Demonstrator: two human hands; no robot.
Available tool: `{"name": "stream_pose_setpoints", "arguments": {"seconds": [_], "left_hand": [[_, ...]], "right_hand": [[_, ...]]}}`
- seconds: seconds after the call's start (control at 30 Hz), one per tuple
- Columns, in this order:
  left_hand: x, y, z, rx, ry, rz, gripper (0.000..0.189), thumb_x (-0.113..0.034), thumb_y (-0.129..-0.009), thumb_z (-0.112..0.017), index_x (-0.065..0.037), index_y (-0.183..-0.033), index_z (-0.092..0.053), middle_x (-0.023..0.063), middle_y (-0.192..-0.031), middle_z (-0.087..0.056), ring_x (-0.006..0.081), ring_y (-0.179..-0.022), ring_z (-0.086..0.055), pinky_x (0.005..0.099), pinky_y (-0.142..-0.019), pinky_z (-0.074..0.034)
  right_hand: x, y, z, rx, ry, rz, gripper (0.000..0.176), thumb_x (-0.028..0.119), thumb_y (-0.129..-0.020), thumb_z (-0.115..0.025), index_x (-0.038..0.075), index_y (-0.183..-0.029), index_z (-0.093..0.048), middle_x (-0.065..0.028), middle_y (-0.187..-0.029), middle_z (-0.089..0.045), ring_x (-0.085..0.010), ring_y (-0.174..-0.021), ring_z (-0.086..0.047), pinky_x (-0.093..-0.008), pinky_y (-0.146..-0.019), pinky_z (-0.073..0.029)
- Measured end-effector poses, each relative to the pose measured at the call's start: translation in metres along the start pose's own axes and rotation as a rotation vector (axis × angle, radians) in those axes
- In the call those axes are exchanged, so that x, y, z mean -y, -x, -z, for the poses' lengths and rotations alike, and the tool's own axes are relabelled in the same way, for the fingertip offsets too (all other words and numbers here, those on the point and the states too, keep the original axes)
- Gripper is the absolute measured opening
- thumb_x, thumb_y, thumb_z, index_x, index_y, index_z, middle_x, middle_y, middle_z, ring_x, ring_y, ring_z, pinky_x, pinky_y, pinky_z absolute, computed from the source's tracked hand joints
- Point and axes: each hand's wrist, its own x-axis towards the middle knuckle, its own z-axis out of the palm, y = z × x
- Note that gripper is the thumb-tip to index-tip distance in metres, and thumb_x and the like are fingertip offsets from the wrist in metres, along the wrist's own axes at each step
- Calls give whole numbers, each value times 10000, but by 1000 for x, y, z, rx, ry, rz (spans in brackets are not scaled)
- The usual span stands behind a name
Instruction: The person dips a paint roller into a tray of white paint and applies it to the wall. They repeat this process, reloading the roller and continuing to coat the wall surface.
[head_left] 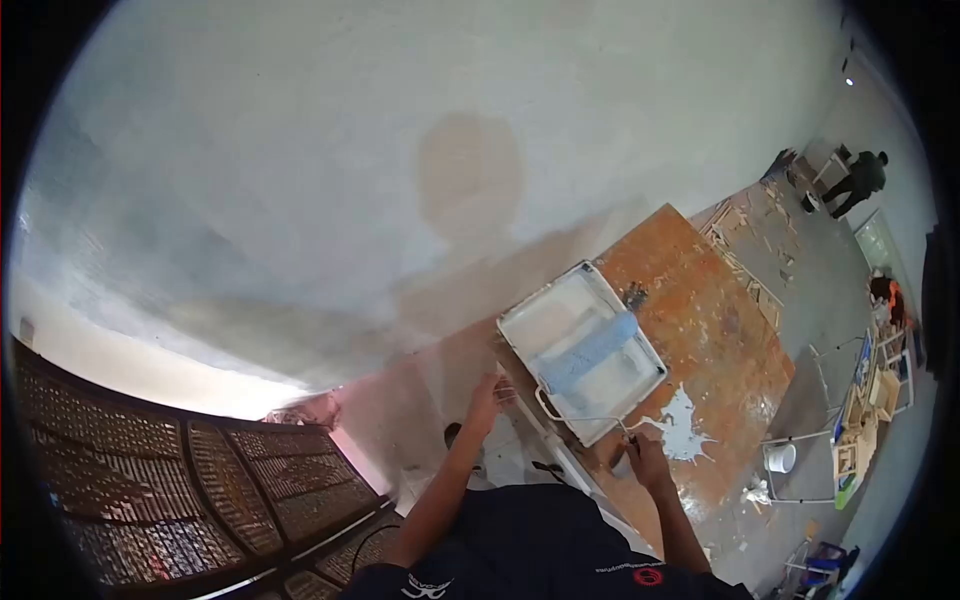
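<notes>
A paint roller [590,352] with a light-blue sleeve lies across the white paint tray [516,322]. Its wire frame runs over the tray's near side to the handle, which my right hand [648,460] grips. The tray rests on a stained brown wooden table [690,290]. My left hand [487,397] is beside the tray's near left corner, by the table edge, its fingers apart with nothing visible in them. White paint [683,428] is spilled on the tabletop to the right of the tray.
A pale wall [330,180] carrying my shadow rises ahead. At lower left stands a dark lattice panel [120,480]. Wood scraps [765,240] litter the floor, with a white bucket [780,458] at right. Another person [862,183] stands far off.
</notes>
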Motion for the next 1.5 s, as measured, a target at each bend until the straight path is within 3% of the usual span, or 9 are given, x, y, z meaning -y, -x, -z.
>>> {"name": "stream_pose_setpoints", "arguments": {"seconds": [0.37, 0.47, 0.63, 0.8, 0.87, 0.9, 1.0, 1.27, 1.5], "left_hand": [[141, 32, -97, -443, -177, -231, 247, -294, -869, -548, -117, -1021, -467, 44, -914, -497, 157, -777, -519, 305, -669, -453], [162, 37, -84, -421, -155, -182, 246, -240, -869, -526, -117, -1054, -421, 62, -976, -482, 189, -916, -488, 372, -752, -466], [158, 49, -72, -406, -187, -172, 319, -189, -853, -518, -114, -1142, -407, 75, -1043, -500, 208, -955, -504, 391, -780, -468], [137, 40, -73, -404, -208, -121, 506, -127, -868, -479, -124, -1341, -300, 95, -1141, -501, 247, -950, -532, 419, -795, -473], [133, 31, -74, -362, -170, -81, 551, -90, -881, -454, -116, -1390, -245, 101, -1166, -501, 249, -929, -546, 421, -790, -478], [134, 25, -69, -365, -179, -69, 534, -79, -889, -443, -104, -1387, -252, 102, -1163, -506, 243, -920, -551, 421, -787, -481], [136, -2, -59, -385, -227, -28, 483, -60, -908, -423, -63, -1371, -282, 105, -1141, -525, 228, -888, -565, 416, -769, -490], [110, -4, -45, -494, -364, 50, 463, -67, -922, -418, -12, -1369, -308, 106, -985, -537, 208, -766, -555, 368, -638, -514], [110, -47, -44, -427, -251, 191, 435, -20, -888, -398, -22, -1318, -334, 128, -1030, -542, 231, -797, -574, 392, -638, -529]], "right_hand": [[-103, -37, -9, -137, 193, 272, 277, 257, -890, -528, -12, -830, -553, -232, -755, -604, -421, -728, -584, -474, -618, -449], [-73, -29, 25, -12, 50, 61, 259, 236, -888, -519, -12, -831, -568, -224, -816, -610, -377, -764, -594, -433, -652, -455], [-236, -21, 54, -636, 67, 30, 192, 175, -835, -531, 15, -910, -607, -178, -917, -614, -317, -841, -587, -389, -754, -452], [-387, 66, 106, -798, 399, -1010, 430, 329, -855, -556, 67, -1184, -467, -183, -1079, -560, -368, -869, -580, -487, -694, -468], [-426, 100, 113, -534, -349, -1026, 405, 337, -856, -568, 63, -1139, -472, -151, -1016, -555, -330, -852, -578, -471, -679, -471], [-433, 111, 110, -386, -717, -990, 394, 341, -856, -573, 61, -1116, -475, -136, -984, -553, -312, -844, -577, -463, -671, -473], [-427, 123, 102, -459, -943, -871, 344, 345, -857, -578, 63, -1025, -474, -89, -861, -513, -251, -755, -549, -415, -627, -464], [-400, 141, 70, -473, -958, -868, 260, 295, -835, -608, 68, -813, -482, -54, -697, -445, -174, -573, -463, -322, -449, -393], [-399, 164, 73, -682, -927, -990, 288, 367, -819, -623, 112, -829, -488, -50, -758, -473, -203, -695, -485, -447, -559, -406]]}}
